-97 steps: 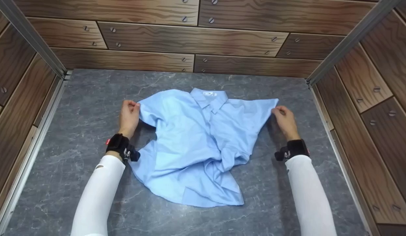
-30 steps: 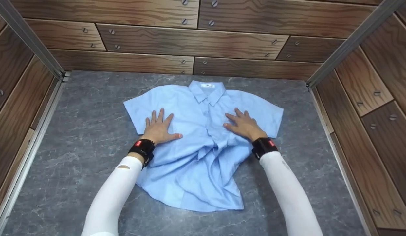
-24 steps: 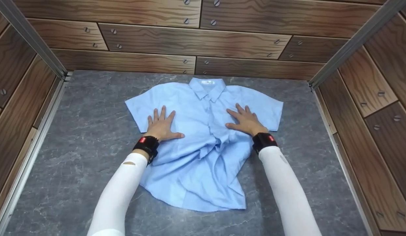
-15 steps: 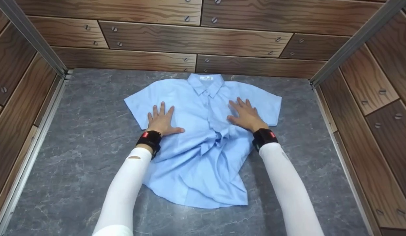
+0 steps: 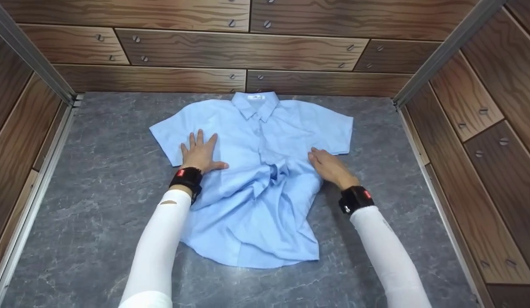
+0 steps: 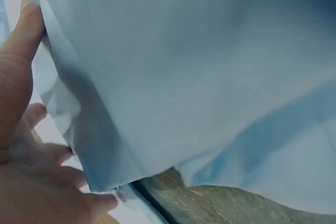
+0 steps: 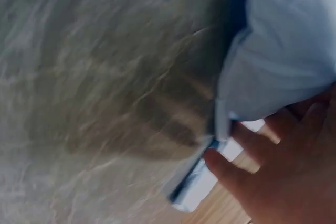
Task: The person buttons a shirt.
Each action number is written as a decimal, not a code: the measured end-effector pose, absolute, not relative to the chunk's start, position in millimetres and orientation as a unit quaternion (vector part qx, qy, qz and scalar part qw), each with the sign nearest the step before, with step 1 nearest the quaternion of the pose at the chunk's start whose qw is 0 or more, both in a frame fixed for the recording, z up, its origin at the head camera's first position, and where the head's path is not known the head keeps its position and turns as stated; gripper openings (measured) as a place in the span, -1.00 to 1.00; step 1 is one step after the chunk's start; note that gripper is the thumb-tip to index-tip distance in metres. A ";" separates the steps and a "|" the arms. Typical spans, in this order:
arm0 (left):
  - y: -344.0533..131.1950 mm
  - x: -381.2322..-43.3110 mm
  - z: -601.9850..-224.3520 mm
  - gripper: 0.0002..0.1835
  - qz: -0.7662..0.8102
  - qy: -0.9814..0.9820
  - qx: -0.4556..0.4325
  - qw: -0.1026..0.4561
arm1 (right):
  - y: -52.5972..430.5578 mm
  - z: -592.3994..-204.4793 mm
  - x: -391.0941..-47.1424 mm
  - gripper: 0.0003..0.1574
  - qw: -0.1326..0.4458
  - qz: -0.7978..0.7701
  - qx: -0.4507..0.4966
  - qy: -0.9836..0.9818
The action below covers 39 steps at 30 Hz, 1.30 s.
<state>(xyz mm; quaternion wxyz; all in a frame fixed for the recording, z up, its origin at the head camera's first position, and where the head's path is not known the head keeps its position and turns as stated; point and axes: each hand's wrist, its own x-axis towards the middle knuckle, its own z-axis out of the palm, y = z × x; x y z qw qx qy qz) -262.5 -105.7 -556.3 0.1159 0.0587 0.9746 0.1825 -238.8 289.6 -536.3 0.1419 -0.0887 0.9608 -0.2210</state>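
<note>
A light blue short-sleeved shirt [image 5: 243, 124] lies front up, its collar [image 5: 256, 107] toward the back wall and its sleeves spread to both sides. Creases bunch around the middle of its front. My left hand [image 5: 199, 156] rests on the left chest with fingers spread. At the right side, just below the sleeve, my right hand [image 5: 331, 167] touches the shirt with its fingers close together. Pale cloth [image 6: 173, 77] fills most of the left wrist view beside the thumb and fingers. In the right wrist view, the fingers [image 7: 252, 142] reach out at the shirt's edge [image 7: 283, 61].
The shirt lies on a grey marbled surface [image 5: 102, 205]. Wood-patterned panels [image 5: 184, 47] rise at the back and along both sides. Metal rails [image 5: 38, 188] edge the surface at left and right.
Both hands first pinched the sleeves, then lay spread on the chest. The shirt now lies flatter and nearer the back. My right hand has moved outward and down to the side; my left stays.
</note>
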 end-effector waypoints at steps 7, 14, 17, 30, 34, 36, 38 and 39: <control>-93.3 -246.5 -549.3 -0.26 0.170 0.977 0.128 0.019 | 300.6 -544.9 -259.3 -0.14 0.196 -0.260 -0.057 0.944; -94.2 -236.2 -546.1 -0.02 0.155 0.966 0.114 0.170 | 313.4 -544.9 -268.0 -0.16 0.169 -0.245 -0.068 0.952; -100.7 -239.0 -550.4 0.05 0.140 0.965 0.113 0.192 | 313.9 -544.2 -270.3 -0.18 0.171 -0.232 -0.079 0.954; -112.1 -231.6 -555.6 -0.18 0.187 0.971 0.114 0.092 | 288.4 -536.1 -242.3 -0.40 -0.026 -0.202 -0.051 0.978; -128.7 -218.2 -552.4 -0.51 0.214 0.971 0.105 -0.013 | 300.7 -531.2 -221.3 -0.26 -0.017 -0.167 0.017 0.986; -140.0 -209.8 -551.0 -0.52 0.223 0.971 0.088 -0.019 | 310.3 -529.1 -212.8 -0.05 0.053 -0.130 0.038 0.989; -151.0 -201.1 -550.2 -0.44 0.232 0.970 0.069 0.012 | 318.8 -527.5 -205.6 0.13 0.132 -0.109 0.038 0.985; -155.6 -197.4 -550.3 -0.40 0.236 0.969 0.060 0.033 | 322.0 -527.1 -202.7 0.16 0.168 -0.111 0.032 0.979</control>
